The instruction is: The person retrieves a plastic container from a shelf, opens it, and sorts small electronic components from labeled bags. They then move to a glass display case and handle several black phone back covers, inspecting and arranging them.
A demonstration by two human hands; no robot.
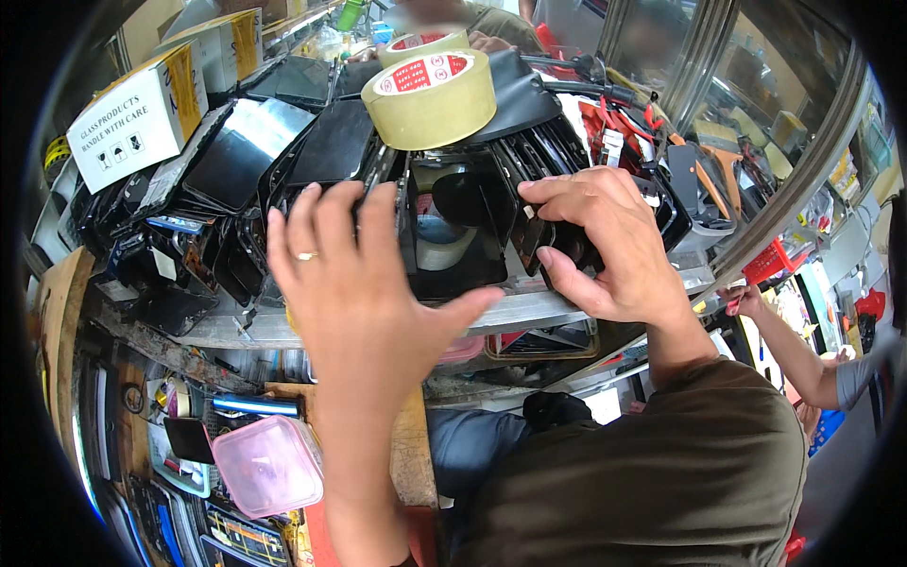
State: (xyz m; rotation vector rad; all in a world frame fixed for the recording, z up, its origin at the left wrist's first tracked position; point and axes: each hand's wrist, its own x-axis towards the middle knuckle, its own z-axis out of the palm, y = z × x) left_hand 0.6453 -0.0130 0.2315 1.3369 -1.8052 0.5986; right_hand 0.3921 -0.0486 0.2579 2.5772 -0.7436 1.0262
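My left hand (354,260), a ring on one finger and slightly blurred, is open over a row of dark phone screens (331,142). Its fingertips reach their near edges, and its thumb stretches right. On the other side, my right hand (605,241) curls around the near end of another row of upright phone screens (531,241); the edges show between thumb and fingers. Between my hands a glossy black panel (463,198) stands in a gap, with a tape roll (444,250) partly visible there. A large clear tape roll (430,104) lies on top of the screens behind.
A white carton (132,123) sits at the far left. A metal shelf edge (529,312) runs in front of the rows. Below left is a pink-lidded plastic box (269,463). Tools with orange handles (723,175) stand at the right; another person's arm (794,345) reaches in beyond.
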